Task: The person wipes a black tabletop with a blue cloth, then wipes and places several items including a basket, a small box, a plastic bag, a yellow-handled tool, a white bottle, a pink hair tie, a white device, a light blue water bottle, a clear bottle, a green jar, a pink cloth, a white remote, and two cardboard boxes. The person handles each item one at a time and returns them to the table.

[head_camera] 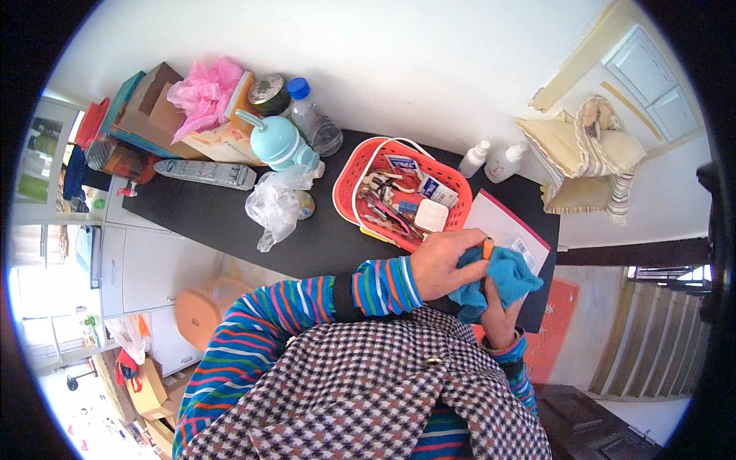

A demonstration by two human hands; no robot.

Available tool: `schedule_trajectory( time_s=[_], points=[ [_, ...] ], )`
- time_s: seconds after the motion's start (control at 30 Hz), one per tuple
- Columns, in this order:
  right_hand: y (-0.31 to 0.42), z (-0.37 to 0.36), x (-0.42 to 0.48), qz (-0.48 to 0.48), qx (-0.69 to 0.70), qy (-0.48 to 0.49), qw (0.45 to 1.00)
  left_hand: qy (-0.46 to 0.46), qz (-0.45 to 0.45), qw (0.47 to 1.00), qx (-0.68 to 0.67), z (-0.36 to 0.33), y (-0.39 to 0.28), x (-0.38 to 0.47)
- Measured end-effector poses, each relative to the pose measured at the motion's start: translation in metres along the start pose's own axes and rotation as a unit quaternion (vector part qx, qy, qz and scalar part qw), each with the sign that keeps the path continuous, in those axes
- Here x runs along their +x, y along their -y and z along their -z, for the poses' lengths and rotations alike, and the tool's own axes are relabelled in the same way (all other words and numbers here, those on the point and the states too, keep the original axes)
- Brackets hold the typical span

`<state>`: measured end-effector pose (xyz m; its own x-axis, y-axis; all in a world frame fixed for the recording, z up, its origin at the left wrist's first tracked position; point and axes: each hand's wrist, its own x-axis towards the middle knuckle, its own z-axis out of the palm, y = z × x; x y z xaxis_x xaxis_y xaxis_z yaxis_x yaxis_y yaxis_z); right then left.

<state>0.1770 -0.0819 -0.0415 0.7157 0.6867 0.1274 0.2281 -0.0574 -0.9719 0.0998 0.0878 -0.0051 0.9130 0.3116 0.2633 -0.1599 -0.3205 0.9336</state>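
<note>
My left hand point(450, 267) has its thumb and fingertips on a small item with an orange end point(488, 248), beside a blue cloth point(514, 276). Partly covered by that cloth, my right hand point(500, 310) holds it from below; its fingers are largely hidden. Both hands are close together at the table's near edge. Just beyond them stands a red plastic basket point(345, 192) with a white handle, holding small packets, a white square box point(431, 215) and other small items. A clear folder with a red edge point(512, 221) lies on the black table point(218, 215), right of the basket.
Two white pump bottles point(503, 164) stand behind the folder. Left of the basket are a clear plastic bag point(276, 201), a light blue container point(276, 141), a plastic bottle point(319, 129), a grey model ship point(204, 174) and cardboard boxes point(152, 98). An orange stool point(201, 307) stands below the table's left part.
</note>
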Motion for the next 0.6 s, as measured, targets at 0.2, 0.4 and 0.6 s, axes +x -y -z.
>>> schedule_trajectory(
  time_s=[0.2,0.4,0.6],
  points=[
    [0.006,0.013,-0.016,-0.021,0.077,0.144,0.986,0.050,0.008,0.983,-0.175,0.007,0.007,-0.004],
    [-0.009,0.014,-0.007,-0.110,0.066,0.237,0.963,0.069,0.002,0.992,-0.103,0.050,0.012,-0.038],
    [-0.011,0.023,0.019,-0.019,-0.067,0.103,0.992,0.028,0.303,0.949,0.085,0.091,0.055,-0.096]
  ],
)
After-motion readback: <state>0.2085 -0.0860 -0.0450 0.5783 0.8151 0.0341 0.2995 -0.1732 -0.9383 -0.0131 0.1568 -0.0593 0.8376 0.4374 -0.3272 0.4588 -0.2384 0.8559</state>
